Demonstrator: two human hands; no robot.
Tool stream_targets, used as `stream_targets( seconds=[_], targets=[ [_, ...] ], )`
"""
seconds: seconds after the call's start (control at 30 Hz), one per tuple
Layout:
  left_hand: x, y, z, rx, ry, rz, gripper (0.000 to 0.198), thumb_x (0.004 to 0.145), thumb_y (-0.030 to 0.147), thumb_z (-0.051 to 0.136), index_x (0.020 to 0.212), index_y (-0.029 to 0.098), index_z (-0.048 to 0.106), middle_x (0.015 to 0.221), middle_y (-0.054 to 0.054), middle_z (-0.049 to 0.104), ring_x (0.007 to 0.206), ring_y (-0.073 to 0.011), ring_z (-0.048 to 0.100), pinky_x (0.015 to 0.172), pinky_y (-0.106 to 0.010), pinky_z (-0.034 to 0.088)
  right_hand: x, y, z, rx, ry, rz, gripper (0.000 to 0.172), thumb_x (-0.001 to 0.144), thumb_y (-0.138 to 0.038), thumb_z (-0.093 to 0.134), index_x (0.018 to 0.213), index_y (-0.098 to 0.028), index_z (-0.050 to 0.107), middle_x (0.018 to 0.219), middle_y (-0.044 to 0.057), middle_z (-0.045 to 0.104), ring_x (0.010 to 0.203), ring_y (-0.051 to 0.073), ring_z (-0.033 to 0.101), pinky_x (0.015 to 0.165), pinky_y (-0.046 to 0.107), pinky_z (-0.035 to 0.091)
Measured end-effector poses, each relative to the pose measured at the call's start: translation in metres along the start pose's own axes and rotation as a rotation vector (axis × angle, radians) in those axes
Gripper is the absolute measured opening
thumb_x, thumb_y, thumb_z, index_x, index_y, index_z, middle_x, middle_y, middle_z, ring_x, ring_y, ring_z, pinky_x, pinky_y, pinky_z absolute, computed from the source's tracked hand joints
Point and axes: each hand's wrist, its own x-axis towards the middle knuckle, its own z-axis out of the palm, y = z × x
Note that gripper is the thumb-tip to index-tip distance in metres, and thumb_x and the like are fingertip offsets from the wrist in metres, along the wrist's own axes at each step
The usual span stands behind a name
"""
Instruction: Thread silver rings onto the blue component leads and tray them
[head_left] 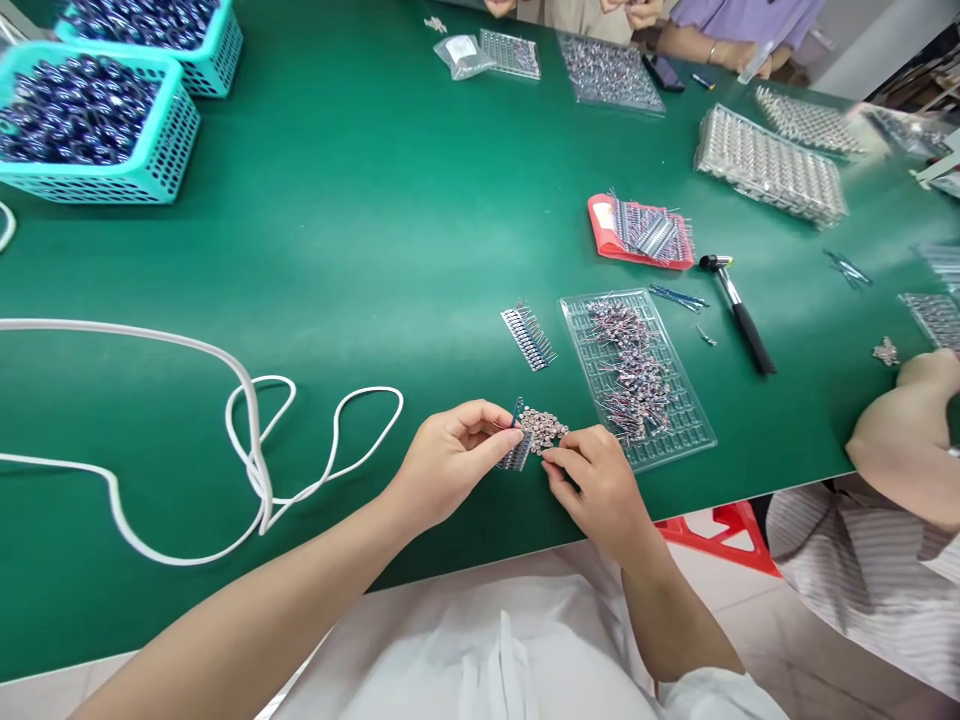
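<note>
My left hand [450,460] is closed, pinching a narrow dark blue strip [517,408] between thumb and fingers. A row of small grey parts [514,456] shows just below the thumb; whether they are joined to the strip I cannot tell. Beside it lies a pile of small round pinkish-beige pieces [546,426]. At the near edge of this pile, my right hand [596,485] has its thumb and fingertip pressed together; anything between them is too small to name. Farther off lies a strip with a row of thin pins [528,336].
A clear plastic tray [694,425] of small wired parts lies right of my hands, with a hammer [742,320] and a red packet [604,235] beyond. White cable [255,440] loops at left, near teal baskets [176,140]. Co-workers sit opposite and at right [907,430].
</note>
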Motion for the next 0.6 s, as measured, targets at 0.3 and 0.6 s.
stream_targets(
  seconds=[0.3,0.6],
  targets=[
    [0.0036,0.0,0.0021,-0.019,0.032,-0.065,0.027,0.07,0.031,0.083,0.089,0.014,0.074,0.077,-0.003,0.076,0.071,-0.0171,0.07,0.069,-0.029,0.058,0.0075,-0.0011,-0.0022,-0.11,-0.075,-0.093,0.014,0.096,-0.013,0.057,0.099,-0.02,0.069,0.093,0.007,0.07,0.085,0.021,0.052,0.074,0.038,0.04],
    [0.0053,0.0037,0.0022,-0.001,0.008,-0.07,0.021,0.069,0.03,0.082,0.077,0.016,0.07,0.071,0.0,0.071,0.065,-0.013,0.064,0.062,-0.024,0.053,0.0044,0.0016,-0.0026,-0.056,-0.106,-0.069,0.014,0.096,-0.014,0.057,0.103,-0.02,0.068,0.096,0.007,0.069,0.087,0.022,0.056,0.074,0.038,0.041]
  ],
)
